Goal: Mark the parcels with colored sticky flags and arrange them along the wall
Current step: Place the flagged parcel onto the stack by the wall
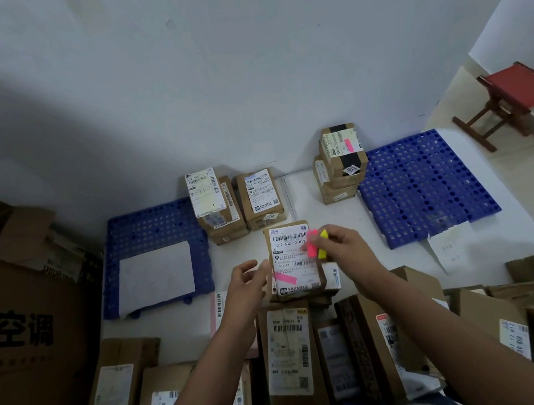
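One head-worn wide-angle view looks forward and steeply down from above the person's forearms, facing the pale painted wall (213,76), close over brown cardboard parcels (288,355) on the white floor (336,218)

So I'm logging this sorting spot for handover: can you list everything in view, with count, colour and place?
parcel being marked: one, brown, white label, pink flag on it, centre
sticky flag pads: pink and yellow, in right hand
parcels at wall: two stacks, brown, centre
flagged stack: brown, pink flag on top, right of those
blue mats: two, by wall, left and right
white sheet: one, on left mat
unsorted parcels: many, brown, foreground
big carton: brown, far left
red stool: one, right
left hand: beside parcel, fingers relaxed
right hand: pinching the pads
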The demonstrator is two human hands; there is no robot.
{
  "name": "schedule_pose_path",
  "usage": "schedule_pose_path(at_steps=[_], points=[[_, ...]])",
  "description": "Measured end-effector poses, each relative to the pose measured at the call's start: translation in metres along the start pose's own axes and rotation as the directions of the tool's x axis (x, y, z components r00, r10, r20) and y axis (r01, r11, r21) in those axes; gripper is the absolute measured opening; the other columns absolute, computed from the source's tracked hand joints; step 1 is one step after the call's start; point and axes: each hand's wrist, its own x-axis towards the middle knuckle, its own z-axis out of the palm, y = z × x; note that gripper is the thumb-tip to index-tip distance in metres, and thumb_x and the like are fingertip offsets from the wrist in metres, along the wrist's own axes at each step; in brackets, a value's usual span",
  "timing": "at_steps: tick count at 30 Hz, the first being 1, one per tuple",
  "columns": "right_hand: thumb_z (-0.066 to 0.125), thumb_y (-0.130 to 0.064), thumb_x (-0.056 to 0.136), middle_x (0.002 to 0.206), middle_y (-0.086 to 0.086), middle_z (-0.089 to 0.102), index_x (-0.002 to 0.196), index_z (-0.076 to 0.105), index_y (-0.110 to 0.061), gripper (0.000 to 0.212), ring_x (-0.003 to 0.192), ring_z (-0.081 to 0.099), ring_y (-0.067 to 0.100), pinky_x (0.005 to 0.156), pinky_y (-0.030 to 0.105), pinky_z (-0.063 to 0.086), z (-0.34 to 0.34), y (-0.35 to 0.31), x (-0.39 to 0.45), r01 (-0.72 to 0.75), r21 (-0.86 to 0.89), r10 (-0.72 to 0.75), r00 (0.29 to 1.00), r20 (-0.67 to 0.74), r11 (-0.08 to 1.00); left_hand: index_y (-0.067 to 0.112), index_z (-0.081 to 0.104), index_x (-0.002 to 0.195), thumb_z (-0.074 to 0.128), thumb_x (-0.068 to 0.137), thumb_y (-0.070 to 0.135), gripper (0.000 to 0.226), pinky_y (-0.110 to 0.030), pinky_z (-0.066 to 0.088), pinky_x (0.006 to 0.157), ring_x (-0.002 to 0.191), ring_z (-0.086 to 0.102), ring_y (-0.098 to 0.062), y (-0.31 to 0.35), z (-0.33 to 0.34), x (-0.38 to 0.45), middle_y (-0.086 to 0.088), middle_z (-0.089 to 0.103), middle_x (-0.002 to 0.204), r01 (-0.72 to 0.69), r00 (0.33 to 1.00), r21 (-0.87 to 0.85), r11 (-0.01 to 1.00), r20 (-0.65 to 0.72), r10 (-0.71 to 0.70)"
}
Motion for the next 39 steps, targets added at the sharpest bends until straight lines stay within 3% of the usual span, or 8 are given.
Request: schedule_pose_path(at_steps=[4, 9, 12, 16, 20, 25, 31, 39], points=[[0.061, -0.029, 0.095, 0.095, 0.004, 0.075, 0.085, 0.069, -0.004, 0.029, 0.101, 0.068, 0.027, 0.097, 0.046, 0.052, -0.007, 0.001, 0.012, -0.097, 0.086, 0.103, 0.992, -0.07, 0.992, 0.033, 0.035, 0.147, 0.049, 0.097, 0.052, 0.056, -0.018, 0.047, 0.065, 0.091, 0.063, -0.002, 0.003, 0.003, 0.003, 0.004, 0.061, 0.13, 0.024, 0.988, 0.107, 0.994, 0.151, -0.04], [0.059, -0.021, 0.096, 0.105, 0.015, 0.072, 0.088, 0.067, -0.008, 0.018, 0.104, 0.068, 0.029, 0.088, 0.041, 0.057, -0.003, -0.004, 0.014, -0.16, 0.247, 0.156, 0.987, 0.035, 0.956, 0.05, 0.025, 0.145, 0.057, 0.094, 0.045, 0.06, -0.014, 0.05, 0.068, 0.092, 0.058, 0.007, 0.012, 0.004, 0.003, 0.029, 0.051, 0.11, -0.127, 0.948, 0.154, 0.98, 0.311, 0.074], [0.06, -0.02, 0.096, 0.108, 0.018, 0.071, 0.082, 0.067, -0.009, 0.018, 0.103, 0.068, 0.031, 0.087, 0.043, 0.057, -0.007, -0.013, 0.02, -0.13, 0.318, 0.122, 0.992, 0.045, 0.939, 0.056, 0.018, 0.146, 0.071, 0.085, 0.042, 0.082, -0.021, 0.052, 0.081, 0.11, 0.056, -0.001, 0.022, -0.002, 0.011, 0.015, 0.051, 0.129, -0.167, 0.92, 0.115, 0.979, 0.374, 0.113], [0.063, -0.02, 0.094, 0.1, 0.012, 0.069, 0.089, 0.068, -0.009, 0.013, 0.099, 0.067, 0.024, 0.085, 0.037, 0.056, -0.015, -0.023, 0.037, -0.105, 0.465, 0.125, 0.992, -0.012, 0.879, 0.045, 0.03, 0.142, 0.073, 0.087, 0.025, 0.072, -0.034, 0.055, 0.092, 0.107, 0.069, -0.023, 0.043, 0.004, 0.037, -0.005, 0.066, 0.124, -0.117, 0.95, -0.076, 0.99, 0.281, 0.134], [0.063, -0.019, 0.094, 0.11, 0.015, 0.064, 0.107, 0.066, -0.007, 0.018, 0.1, 0.062, 0.021, 0.088, 0.032, 0.054, -0.04, -0.014, 0.068, -0.081, 0.613, 0.266, 0.939, -0.216, 0.786, 0.024, 0.039, 0.14, 0.076, 0.084, 0.027, 0.068, -0.044, 0.054, 0.097, 0.11, 0.067, -0.024, 0.063, 0.025, 0.089, -0.01, 0.067, 0.122, 0.045, 0.98, -0.291, 0.956, 0.199, 0.014], [0.064, -0.019, 0.094, 0.111, 0.013, 0.062, 0.118, 0.062, -0.003, 0.029, 0.099, 0.059, 0.02, 0.083, 0.027, 0.054, -0.065, -0.001, 0.094, -0.174, 0.6, 0.41, 0.867, -0.284, 0.781, 0.023, 0.043, 0.135, 0.077, 0.084, 0.03, 0.062, -0.044, 0.058, 0.089, 0.105, 0.067, -0.021, 0.076, 0.074, 0.142, -0.009, 0.068, 0.115, 0.151, 0.967, -0.16, 0.975, 0.228, -0.112], [0.066, -0.023, 0.093, 0.108, 0.014, 0.066, 0.097, 0.066, -0.01, 0.014, 0.093, 0.062, 0.018, 0.074, 0.024, 0.055, -0.076, 0.02, 0.122, -0.282, 0.563, 0.502, 0.816, -0.285, 0.777, 0.018, 0.038, 0.128, 0.072, 0.089, 0.019, 0.051, -0.044, 0.057, 0.091, 0.111, 0.063, -0.027, 0.067, 0.123, 0.198, -0.012, 0.059, 0.127, 0.214, 0.966, -0.082, 0.973, 0.163, -0.199], [0.062, -0.018, 0.095, 0.097, 0.011, 0.062, 0.082, 0.066, -0.011, 0.016, 0.092, 0.056, 0.02, 0.094, 0.033, 0.052, -0.07, 0.027, 0.148, -0.343, 0.494, 0.512, 0.819, -0.259, 0.799, 0.003, 0.049, 0.135, 0.059, 0.093, -0.003, 0.043, -0.029, 0.053, 0.093, 0.115, 0.06, -0.024, 0.057, 0.135, 0.242, -0.01, 0.058, 0.133, 0.165, 0.98, 0.026, 0.986, 0.113, -0.167]])
